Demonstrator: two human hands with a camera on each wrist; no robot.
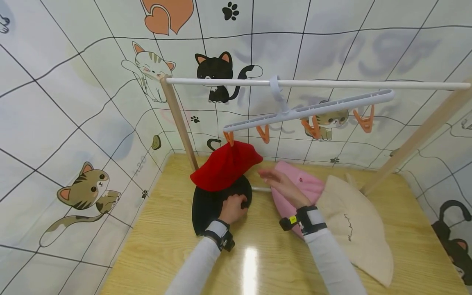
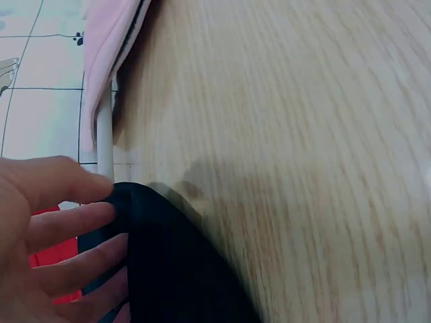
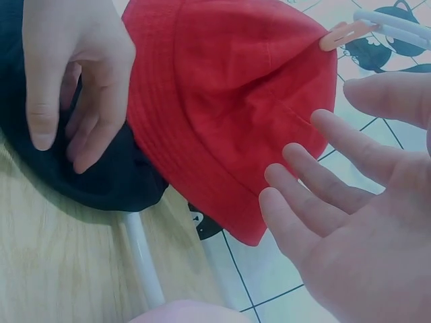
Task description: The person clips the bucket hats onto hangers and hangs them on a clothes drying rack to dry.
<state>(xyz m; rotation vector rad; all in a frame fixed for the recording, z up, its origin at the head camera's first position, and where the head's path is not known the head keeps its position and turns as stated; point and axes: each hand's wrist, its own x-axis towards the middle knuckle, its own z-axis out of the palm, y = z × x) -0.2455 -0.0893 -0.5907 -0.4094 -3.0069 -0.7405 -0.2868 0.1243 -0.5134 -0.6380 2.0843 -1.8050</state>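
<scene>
My left hand point(image 1: 233, 208) is over the black hat point(image 1: 206, 209) on the table, its spread, slightly bent fingers touching the dark cloth. In the right wrist view its thumb and fingers point(image 3: 94, 138) stand apart over that hat. A red bucket hat point(image 1: 225, 166) hangs by its crown from an orange clip point(image 1: 229, 138) at the left end of a pale hanger point(image 1: 291, 115). My right hand point(image 1: 283, 185) is raised right of the red hat, above the pink hat point(image 1: 311, 186), fingers extended and holding nothing. In the right wrist view its fingers point(image 3: 303, 208) appear near the red crown.
A cream hat point(image 1: 354, 229) lies at right, beside the pink one. The hanger hooks on a white rod point(image 1: 221, 82) between wooden posts point(image 1: 180, 123). More orange clips point(image 1: 365, 119) hang from it. A lower white bar point(image 1: 261, 189) runs behind the hats. Cat-print cloth covers the walls.
</scene>
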